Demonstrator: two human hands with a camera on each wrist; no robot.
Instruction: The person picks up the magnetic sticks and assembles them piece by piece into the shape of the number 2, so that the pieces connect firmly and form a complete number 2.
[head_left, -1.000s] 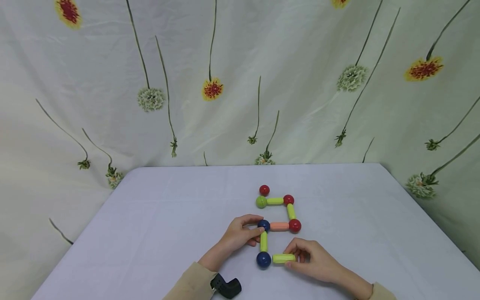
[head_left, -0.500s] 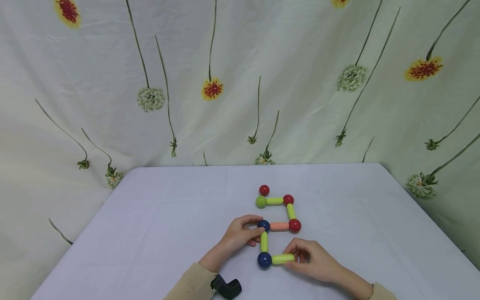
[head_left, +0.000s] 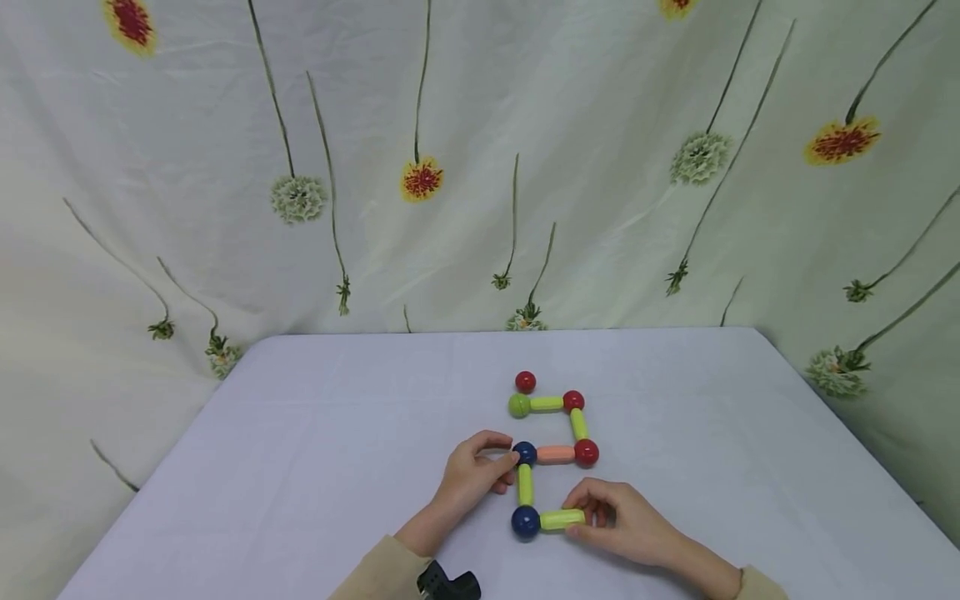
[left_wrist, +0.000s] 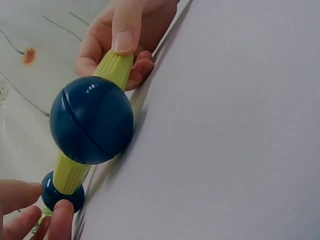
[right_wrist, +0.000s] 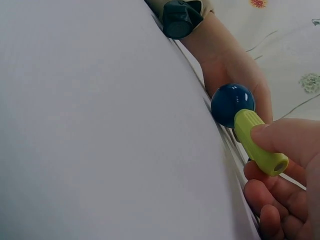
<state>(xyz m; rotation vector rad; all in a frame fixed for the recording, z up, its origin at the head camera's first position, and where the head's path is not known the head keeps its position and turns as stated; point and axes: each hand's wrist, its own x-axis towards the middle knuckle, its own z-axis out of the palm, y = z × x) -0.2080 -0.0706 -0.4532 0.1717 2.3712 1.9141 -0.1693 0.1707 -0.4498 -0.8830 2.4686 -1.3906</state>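
Note:
My right hand (head_left: 626, 521) pinches a yellow-green magnetic building rod (right_wrist: 250, 132) between thumb and forefinger, near its outer end. The rod's other end meets the nearer blue ball (head_left: 526, 523). From this ball a second yellow-green rod (head_left: 525, 485) leads away to the farther blue ball (left_wrist: 62, 194). My left hand (head_left: 472, 477) holds that farther ball by thumb and fingertips at its left side. A salmon rod (head_left: 556, 454) runs right from it to a red ball (head_left: 587, 452).
Further back, another yellow-green rod (head_left: 578, 424) joins a second red ball (head_left: 573, 402), then a rod (head_left: 547, 403) and a green ball (head_left: 519, 406). A loose-looking red ball (head_left: 526, 382) sits just behind. A flowered cloth (head_left: 480, 167) hangs beyond the white table (head_left: 360, 417).
The right hand's rod has closed the small gap to the nearer blue ball and now touches it. My left fingers have drawn slightly left on the farther ball. The view has shifted a little.

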